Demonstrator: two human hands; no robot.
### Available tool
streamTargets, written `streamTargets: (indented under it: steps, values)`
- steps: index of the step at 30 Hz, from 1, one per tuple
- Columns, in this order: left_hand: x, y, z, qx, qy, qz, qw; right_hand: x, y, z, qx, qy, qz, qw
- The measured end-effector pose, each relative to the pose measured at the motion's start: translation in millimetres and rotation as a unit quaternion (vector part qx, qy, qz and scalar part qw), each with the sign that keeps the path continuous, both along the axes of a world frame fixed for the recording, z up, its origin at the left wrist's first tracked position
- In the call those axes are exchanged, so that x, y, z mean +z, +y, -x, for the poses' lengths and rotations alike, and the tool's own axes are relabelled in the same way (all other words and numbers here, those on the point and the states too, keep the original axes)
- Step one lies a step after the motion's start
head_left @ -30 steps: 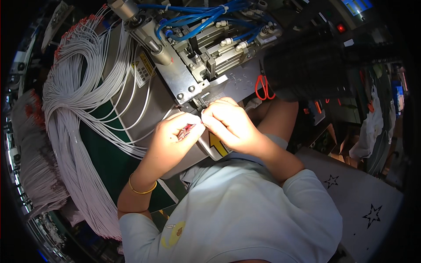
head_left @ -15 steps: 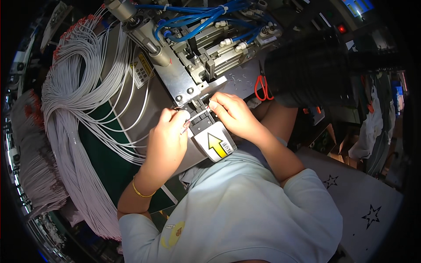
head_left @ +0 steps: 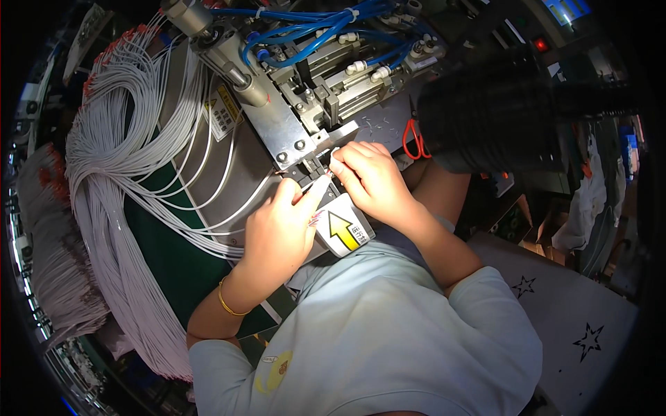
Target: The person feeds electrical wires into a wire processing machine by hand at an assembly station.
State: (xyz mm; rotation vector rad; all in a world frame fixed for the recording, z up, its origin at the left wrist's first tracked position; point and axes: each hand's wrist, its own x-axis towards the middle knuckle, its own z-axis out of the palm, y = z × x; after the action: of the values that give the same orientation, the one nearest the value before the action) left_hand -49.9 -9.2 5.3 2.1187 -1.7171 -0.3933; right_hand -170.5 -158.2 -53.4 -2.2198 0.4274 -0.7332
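Note:
Both hands meet over the small dark fixture (head_left: pixel 302 170) at the front of a metal pneumatic machine (head_left: pixel 281 132). My left hand (head_left: pixel 281 225) is closed in a pinch on a thin grey cable (head_left: pixel 257 195), its thumb and index finger reaching close to the right fingertips. My right hand (head_left: pixel 378 184) pinches at the cable's end beside the fixture; the fingers mostly hide what lies between them. Just below the hands is a white block with a yellow arrow (head_left: pixel 341 231). Fine coloured wire ends show by my left palm.
A large bundle of grey cables (head_left: pixel 111 152) with red-orange ends hangs at the left, several strands running toward my left hand. Blue air hoses (head_left: pixel 305 31) cross the machine. Red-handled scissors (head_left: pixel 414 141) lie at its right, near a big black cylindrical object (head_left: pixel 485 114).
My left hand has moved right and slightly toward the right hand, its fingers now stretched closer to the right fingertips. The right hand has stayed almost in place.

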Motion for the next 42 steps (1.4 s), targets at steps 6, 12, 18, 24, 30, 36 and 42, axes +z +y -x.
streamTargets:
  steps: [6,12,18,24,30,36,42]
  values:
    - [-2.6,0.9,-0.4,-0.006,-0.012,0.001,1.000,1.3,-2.6,-2.9,0.009,-0.005,-0.001,1.000]
    - [-4.2,0.3,-2.7,-0.011,-0.010,-0.001,1.000,-1.4,-3.5,-1.1,0.038,0.010,-0.070,0.997]
    - [-3.4,0.2,-1.7,-0.013,-0.012,-0.002,1.000,3.5,0.1,-3.7,0.035,0.027,-0.206,0.978]
    - [-5.1,-2.2,-4.1,-0.004,0.009,0.004,1.000,4.1,-2.1,-3.7,0.008,0.102,-0.183,0.978]
    - [-2.0,-1.7,-8.0,0.004,0.072,0.025,0.997,3.0,12.6,13.8,-0.081,-0.029,-0.025,0.996]
    - [-1.9,-0.7,-7.9,-0.003,0.057,0.016,0.998,15.8,19.7,19.7,-0.065,0.000,0.093,0.994]
    - [-2.9,-0.4,-7.1,-0.007,0.055,0.025,0.998,15.3,21.8,18.0,-0.065,-0.013,0.082,0.994]
